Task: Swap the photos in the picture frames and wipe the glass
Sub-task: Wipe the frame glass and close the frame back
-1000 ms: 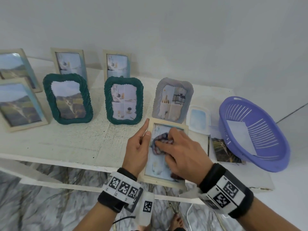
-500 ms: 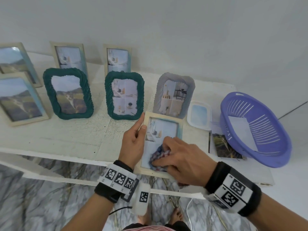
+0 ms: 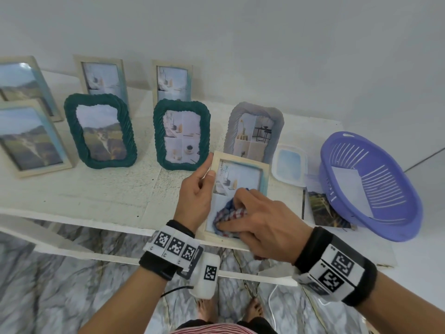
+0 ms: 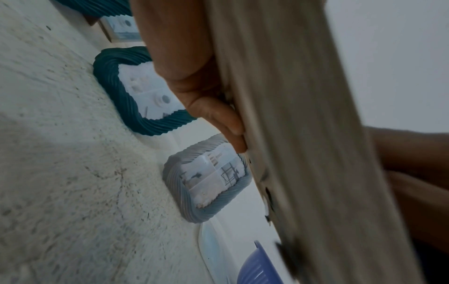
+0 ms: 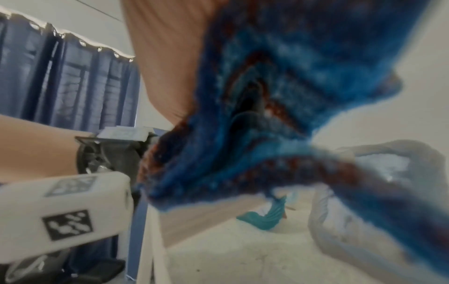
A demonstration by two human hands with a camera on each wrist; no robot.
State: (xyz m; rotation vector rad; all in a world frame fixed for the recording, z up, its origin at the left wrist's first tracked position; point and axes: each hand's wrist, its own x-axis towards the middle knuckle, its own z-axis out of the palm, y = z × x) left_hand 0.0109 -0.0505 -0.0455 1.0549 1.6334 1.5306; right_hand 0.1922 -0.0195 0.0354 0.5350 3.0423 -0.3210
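Right hand (image 3: 258,221) has drawn the cloth (image 3: 228,215) from the upper part of the glass down to the lower part of the pale frame (image 3: 240,165); upper photo now uncovered. Left hand (image 3: 196,196) has shifted slightly along the frame's left edge.

— What's behind the counter (image 3: 101,196)?
— A plain pale wall (image 3: 240,44), meeting the white, rough, speckled top.
— And below?
— A grey marbled floor (image 3: 60,285) with pale veins.
— Any window?
— In the right wrist view, dark blue curtains (image 5: 68,86) hang on eyelets, daylight showing through them.
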